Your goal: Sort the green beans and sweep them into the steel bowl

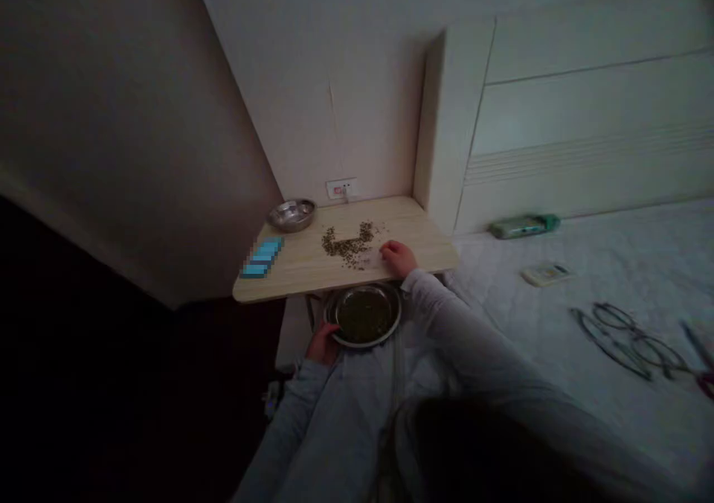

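Note:
A pile of small brownish-green grains [346, 248] is spread in a rough U on the light wooden table [295, 272]. My right hand [397, 258] rests at the right side of the pile, its fingers curled together; whatever they may pinch is too small to see. Below the table's front edge, a round metal basin [361, 344] sits by my lap, with a dark greenish layer [365, 317] inside. My left hand [323, 344] grips the basin's left rim, thumb over the edge.
An empty-looking steel bowl [291, 216] stands at the table's back left, with a blurred blue screen [262, 257] in front. On the bed at right lie a green-capped bottle [524, 226], a pale remote-like object [547, 274], eyeglasses [636, 339] and partly visible scissors [703, 380].

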{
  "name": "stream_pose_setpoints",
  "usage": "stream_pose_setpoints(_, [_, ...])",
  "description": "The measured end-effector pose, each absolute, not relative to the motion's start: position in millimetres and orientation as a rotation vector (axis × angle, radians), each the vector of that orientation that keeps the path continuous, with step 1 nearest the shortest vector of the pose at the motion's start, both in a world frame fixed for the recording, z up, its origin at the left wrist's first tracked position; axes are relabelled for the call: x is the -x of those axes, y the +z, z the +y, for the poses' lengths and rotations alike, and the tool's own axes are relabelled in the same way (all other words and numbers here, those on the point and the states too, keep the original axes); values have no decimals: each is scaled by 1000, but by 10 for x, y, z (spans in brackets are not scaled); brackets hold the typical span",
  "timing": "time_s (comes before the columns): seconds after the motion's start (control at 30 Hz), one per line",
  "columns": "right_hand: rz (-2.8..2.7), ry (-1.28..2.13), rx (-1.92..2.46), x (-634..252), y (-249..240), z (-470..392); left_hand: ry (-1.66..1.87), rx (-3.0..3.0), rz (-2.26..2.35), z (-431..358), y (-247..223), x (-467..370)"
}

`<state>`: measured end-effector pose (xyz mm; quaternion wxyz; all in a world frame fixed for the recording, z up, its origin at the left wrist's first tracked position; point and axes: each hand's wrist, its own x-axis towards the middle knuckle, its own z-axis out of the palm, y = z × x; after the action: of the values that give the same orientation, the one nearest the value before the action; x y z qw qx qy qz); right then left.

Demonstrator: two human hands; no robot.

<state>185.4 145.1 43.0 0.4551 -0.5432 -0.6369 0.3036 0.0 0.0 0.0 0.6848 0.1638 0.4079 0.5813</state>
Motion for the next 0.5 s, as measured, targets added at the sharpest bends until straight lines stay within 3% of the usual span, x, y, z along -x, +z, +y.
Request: stream_pose_setpoints(0.5, [-1551,765,1352,-1841,478,1419,1311,-366,876,-15,8,-1])
